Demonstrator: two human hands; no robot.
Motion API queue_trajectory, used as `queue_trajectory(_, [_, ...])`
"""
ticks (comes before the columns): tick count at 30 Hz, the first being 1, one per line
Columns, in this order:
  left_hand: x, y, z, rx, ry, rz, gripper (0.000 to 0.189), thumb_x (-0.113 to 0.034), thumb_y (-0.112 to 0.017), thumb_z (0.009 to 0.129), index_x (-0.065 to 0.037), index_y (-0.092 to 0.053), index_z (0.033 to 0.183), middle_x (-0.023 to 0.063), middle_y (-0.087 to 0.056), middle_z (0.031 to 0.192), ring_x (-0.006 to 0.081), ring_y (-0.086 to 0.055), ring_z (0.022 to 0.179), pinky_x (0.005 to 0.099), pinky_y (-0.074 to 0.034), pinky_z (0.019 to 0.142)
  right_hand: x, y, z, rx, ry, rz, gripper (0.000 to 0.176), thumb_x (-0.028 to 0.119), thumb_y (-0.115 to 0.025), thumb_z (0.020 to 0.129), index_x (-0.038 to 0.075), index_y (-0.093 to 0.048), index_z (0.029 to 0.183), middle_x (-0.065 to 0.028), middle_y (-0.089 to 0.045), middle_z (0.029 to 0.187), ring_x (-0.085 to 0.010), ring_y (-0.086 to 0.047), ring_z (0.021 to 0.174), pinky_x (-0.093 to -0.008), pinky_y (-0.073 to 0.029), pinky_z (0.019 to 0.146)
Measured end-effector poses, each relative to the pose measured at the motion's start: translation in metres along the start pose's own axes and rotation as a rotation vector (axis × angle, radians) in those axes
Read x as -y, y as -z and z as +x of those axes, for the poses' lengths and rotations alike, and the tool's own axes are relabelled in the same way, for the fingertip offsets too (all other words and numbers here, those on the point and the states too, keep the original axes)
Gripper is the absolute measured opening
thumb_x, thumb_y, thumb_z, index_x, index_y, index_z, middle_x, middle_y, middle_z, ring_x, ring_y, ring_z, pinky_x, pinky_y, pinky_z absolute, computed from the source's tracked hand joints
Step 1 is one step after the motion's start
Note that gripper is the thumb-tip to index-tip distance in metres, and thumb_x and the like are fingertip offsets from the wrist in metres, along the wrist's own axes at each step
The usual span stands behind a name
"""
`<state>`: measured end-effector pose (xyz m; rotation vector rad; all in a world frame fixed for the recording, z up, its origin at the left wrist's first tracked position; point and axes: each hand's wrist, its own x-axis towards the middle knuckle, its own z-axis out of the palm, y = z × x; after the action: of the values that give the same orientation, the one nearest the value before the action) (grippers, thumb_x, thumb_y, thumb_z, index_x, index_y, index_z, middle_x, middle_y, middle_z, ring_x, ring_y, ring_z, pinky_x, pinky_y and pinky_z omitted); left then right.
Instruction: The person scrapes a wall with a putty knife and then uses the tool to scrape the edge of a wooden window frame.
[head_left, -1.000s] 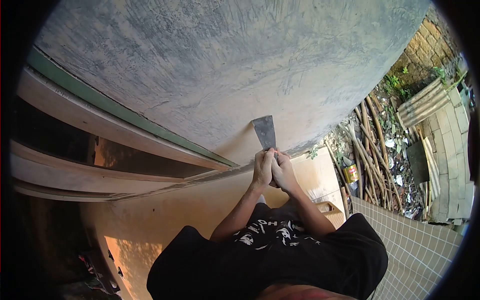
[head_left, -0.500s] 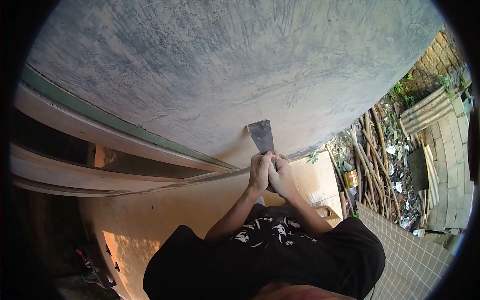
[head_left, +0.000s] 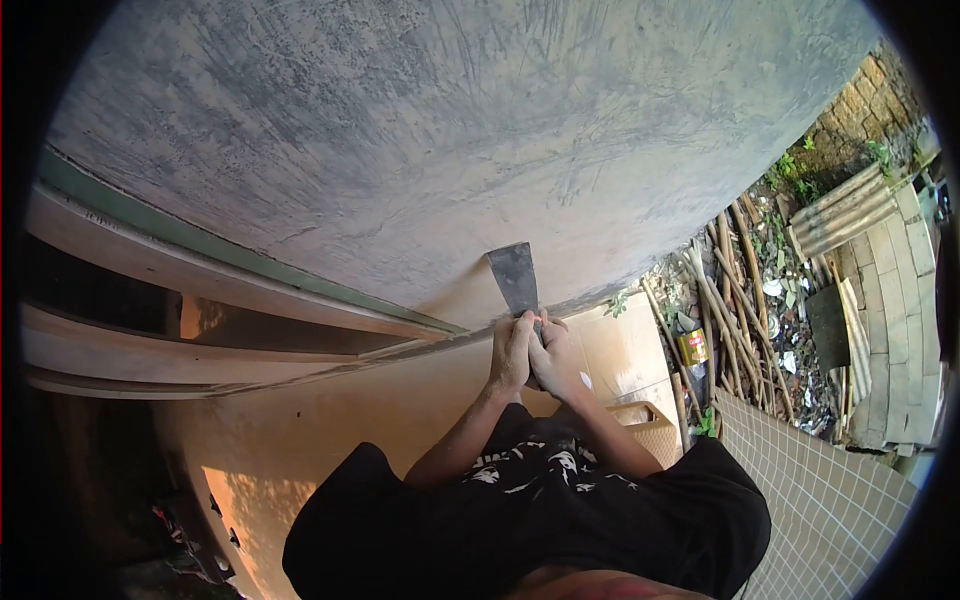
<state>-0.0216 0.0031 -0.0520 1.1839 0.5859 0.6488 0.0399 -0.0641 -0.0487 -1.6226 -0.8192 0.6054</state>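
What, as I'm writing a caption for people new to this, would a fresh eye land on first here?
Probably the dark, wide-bladed scraper near the middle, gripped by the left hand and right hand together. Next comes the grey, streaky wall filling the upper part of the view. Off to the right, a heap of long sticks lies beside a bright yellow container.

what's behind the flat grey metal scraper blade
The streaky grey plastered wall is behind the flat grey metal scraper blade, with a soft shadow showing on its left. The patch of wall directly behind the blade is covered and can't be seen.
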Motion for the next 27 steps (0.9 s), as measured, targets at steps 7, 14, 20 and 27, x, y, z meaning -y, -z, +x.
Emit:
queue_trajectory(7, [0.003, 0.003, 0.002, 0.026, 0.050, -0.098, 0.035, -0.025, -0.043, 0.092, 0.002, -0.054, 0.073, 0.0000, -0.052, 0.068, 0.0079, -0.048, 0.066, 0.0261, -0.040, 0.059, 0.026, 0.006, -0.006, -0.007, -0.024, 0.017, 0.030, 0.027, -0.052, 0.088, -0.001, -0.059, 0.077, -0.0186, -0.060, 0.075, -0.0345, -0.055, 0.086, -0.0424, -0.041, 0.084])
queue_trajectory(14, [-0.006, 0.000, -0.005, -0.064, 0.000, 0.133, 0.037, -0.028, -0.042, 0.092, 0.001, -0.054, 0.072, 0.0000, -0.052, 0.068, 0.0083, -0.049, 0.066, 0.0262, -0.040, 0.059, -0.010, -0.006, 0.000, -0.066, -0.015, 0.013, 0.032, 0.028, -0.052, 0.088, -0.001, -0.061, 0.082, -0.0197, -0.061, 0.081, -0.0355, -0.055, 0.092, -0.0422, -0.043, 0.082])
queue_trajectory(20, [0.002, -0.008, -0.001, -0.098, -0.066, -0.004, 0.037, -0.027, -0.042, 0.092, 0.001, -0.054, 0.071, -0.0009, -0.052, 0.066, 0.0077, -0.049, 0.064, 0.0254, -0.039, 0.056, -0.021, -0.005, 0.001, -0.019, -0.013, -0.019, 0.031, 0.028, -0.051, 0.088, -0.002, -0.061, 0.084, -0.0203, -0.061, 0.084, -0.0358, -0.055, 0.094, -0.0427, -0.043, 0.083])
queue_trajectory(27, [-0.004, 0.002, 0.014, 0.009, -0.060, -0.095, 0.036, -0.023, -0.041, 0.093, 0.002, -0.054, 0.070, 0.0037, -0.056, 0.067, 0.0108, -0.053, 0.066, 0.0255, -0.043, 0.060, 0.004, -0.002, 0.014, 0.033, 0.039, 0.013, 0.030, 0.027, -0.052, 0.087, -0.002, -0.060, 0.082, -0.0193, -0.061, 0.084, -0.0349, -0.055, 0.094, -0.0435, -0.041, 0.085])
